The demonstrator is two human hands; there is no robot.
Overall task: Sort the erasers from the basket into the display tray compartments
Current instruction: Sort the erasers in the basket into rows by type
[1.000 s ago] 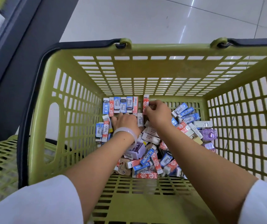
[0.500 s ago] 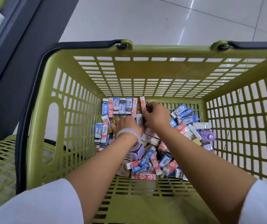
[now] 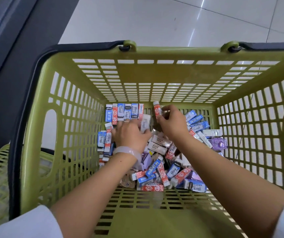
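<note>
**Red-sleeved eraser pinched at the far end of the basket**

Red paper sleeve with white print wraps the eraser [image 3: 157, 109] that the right hand [image 3: 170, 123] pinches between thumb and fingertips; the small rectangular block stands nearly upright, its white end poking above the fingers, close to the far wall. Just left of it, the left hand [image 3: 131, 133] curls around a pale eraser [image 3: 145, 123], blurred, with a translucent bracelet [image 3: 127, 152] on the wrist.

Beyond the left hand's fingers, a neat row of erasers [image 3: 124, 111] in blue and red sleeves stands side by side against the far wall. Under and around both forearms lies a loose heap of erasers [image 3: 163, 169]: glossy boxy blocks, blue, red, white and some purple. All sit on the floor of the olive-green slotted plastic basket [image 3: 79, 117], which has a black handle [image 3: 26, 107].
</note>
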